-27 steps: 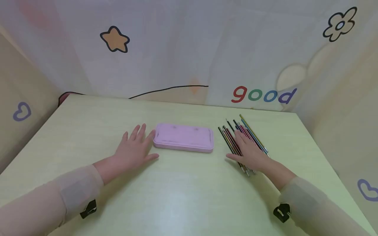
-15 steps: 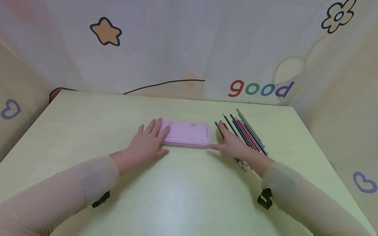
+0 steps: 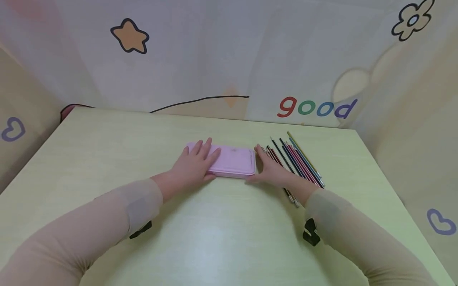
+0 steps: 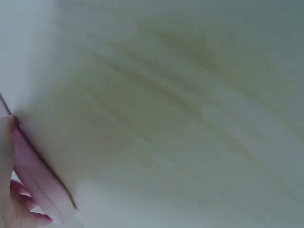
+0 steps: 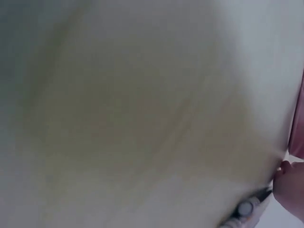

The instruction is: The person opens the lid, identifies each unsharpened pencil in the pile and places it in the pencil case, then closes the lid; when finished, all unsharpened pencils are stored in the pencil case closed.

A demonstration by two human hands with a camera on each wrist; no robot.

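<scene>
A flat pink pencil case [image 3: 234, 161] lies closed on the pale green table [image 3: 222, 234]. My left hand [image 3: 196, 163] rests flat on its left half, fingers straight, thumb against its near edge. My right hand [image 3: 269, 169] lies with straight fingers against the case's right end, thumb touching the near right corner. A row of several coloured pencils [image 3: 298, 161] lies just right of that hand, partly under its wrist. The left wrist view shows the case's edge [image 4: 40, 183] and blurred table; the right wrist view shows table, a fingertip [image 5: 287, 185] and a pencil end [image 5: 244, 209].
Cloth walls printed with a star [image 3: 129, 36], the word "good" [image 3: 316, 107] and a flower [image 3: 411, 20] close in the table at the back and both sides. The table's right edge runs close beyond the pencils.
Both hands moved inward. The left slid from beside the case onto its top. The right left the pencils and came against the case's right end.
</scene>
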